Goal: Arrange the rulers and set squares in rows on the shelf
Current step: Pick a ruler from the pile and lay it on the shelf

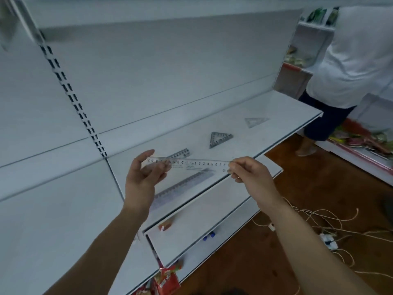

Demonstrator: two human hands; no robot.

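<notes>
Finding 1, held item. You hold a clear ruler (191, 165) level in the air, just above the front edge of the shelf (276, 107), with its printed scale facing you. Your right hand (253, 177) pinches the right end between thumb and fingertips. Your left hand (141, 179) takes the left end in a loose, lightly curled grip, thumb raised. Holding both ends likely keeps the thin strip flat and lets you line it up before setting it down.

Finding 2, shelf contents. A long ruler (185, 184) lies flat along the front edge, directly under the held one. A short ruler (180, 154) lies behind it, nearer the back. A set square (220, 139) sits mid-shelf to the right. A fainter far set square (256, 122) lies toward the right end, well apart from the first. The pieces appear grouped by kind, rulers left and squares right, though the rows look loose.

Finding 3, progress. The held ruler is not yet placed. I judge the task to be partway done.

Finding 4, surroundings. A lower shelf (202, 220) juts out beneath. Red packets (168, 282) lie at its foot. Cables (319, 218) trail across the floor. A person (350, 60) in a white top stands at the shelf's right end.
</notes>
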